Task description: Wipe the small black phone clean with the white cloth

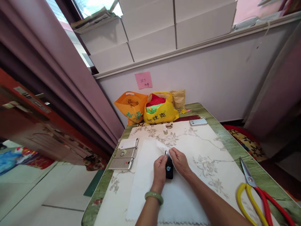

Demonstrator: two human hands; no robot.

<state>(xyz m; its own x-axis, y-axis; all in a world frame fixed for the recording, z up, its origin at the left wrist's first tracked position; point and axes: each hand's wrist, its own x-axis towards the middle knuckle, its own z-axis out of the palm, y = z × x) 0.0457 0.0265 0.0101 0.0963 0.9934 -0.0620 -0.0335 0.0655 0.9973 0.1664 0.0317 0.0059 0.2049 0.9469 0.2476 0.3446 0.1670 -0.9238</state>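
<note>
The black phone (pixel 169 174) is between the two hands, over the white cloth (pixel 144 188) on the surface (pixel 213 123). Its long axis runs roughly toward the wall (pixel 188 75). The left hand (pixel 160 168) is clamped on its left side and is the nearer. The right hand (pixel 180 161), close at the upper right, pinches a white wipe (pixel 161 146) at the far end; whether its fingers also touch the phone, I cannot tell.

pink note (pixel 143 80) (handwritten), orange bag (pixel 131 108) beside yellow bag (pixel 162 116)
</note>
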